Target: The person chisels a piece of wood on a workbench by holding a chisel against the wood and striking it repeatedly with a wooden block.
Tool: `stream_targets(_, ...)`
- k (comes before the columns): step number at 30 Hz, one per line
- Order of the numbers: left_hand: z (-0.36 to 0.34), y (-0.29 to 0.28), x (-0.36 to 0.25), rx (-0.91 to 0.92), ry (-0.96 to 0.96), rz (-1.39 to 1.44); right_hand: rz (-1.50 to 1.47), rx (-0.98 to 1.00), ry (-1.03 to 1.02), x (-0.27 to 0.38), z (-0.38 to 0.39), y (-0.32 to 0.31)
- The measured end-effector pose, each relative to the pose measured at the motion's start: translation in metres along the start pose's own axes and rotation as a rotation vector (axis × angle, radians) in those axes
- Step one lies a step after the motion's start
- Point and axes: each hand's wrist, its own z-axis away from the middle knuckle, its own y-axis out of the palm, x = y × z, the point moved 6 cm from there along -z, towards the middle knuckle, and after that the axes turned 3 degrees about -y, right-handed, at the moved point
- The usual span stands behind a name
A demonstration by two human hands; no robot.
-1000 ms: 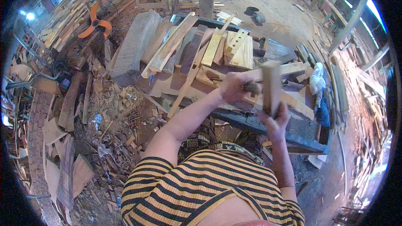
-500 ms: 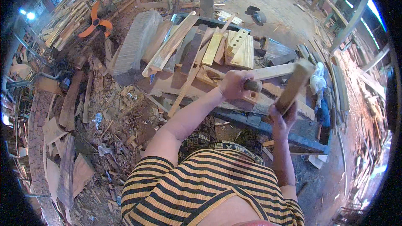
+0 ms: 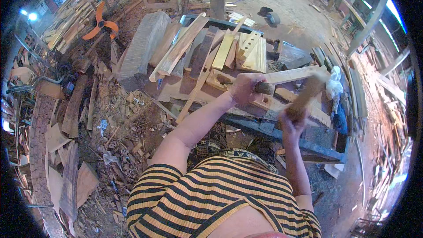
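My left hand [image 3: 247, 89] is closed around a dark brown, rounded wooden handle [image 3: 265, 88]; whatever its other end carries is hidden. Beneath that hand lies a brown wooden block [image 3: 215, 78] with cut-out slots, resting on the bench. A pale wooden strip [image 3: 293, 75] runs rightward from beside the left fist; I cannot tell whether the fist also touches it. To the right, my right hand [image 3: 294, 121] grips a thick wooden stick [image 3: 308, 94], blurred by motion and tilted up to the right. Its upper end overlaps the strip's far end in view.
On the cluttered workbench [image 3: 183, 89] lie boards, a yellowish bar [image 3: 224, 51], a block with drilled holes [image 3: 250, 44] and a large squared timber [image 3: 143, 46]. A white plastic bag [image 3: 334, 83] hangs right. Scraps cover the floor left, near an orange-bladed fan [image 3: 101, 24].
The wooden stick in my right hand has swung lower and blurred, with the hand shifting slightly left and down. My left hand stays almost in place, still holding the handle.
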Motion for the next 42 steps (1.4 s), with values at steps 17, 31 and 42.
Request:
stream_targets(17, 0.005, 0.011, 0.001, 0.007, 0.121, -0.047, 0.331, 0.277, 0.148, -0.012, 0.000, 0.020)
stream_targets(31, 0.002, -0.008, 0.007, -0.059, -0.003, 0.094, 0.120, 0.282, 0.240, -0.047, -0.002, 0.013)
stream_targets(42, 0.024, -0.111, 0.063, -0.830, -0.452, 0.469, 1.021, 0.417, 0.341, -0.103, -0.011, -0.012)
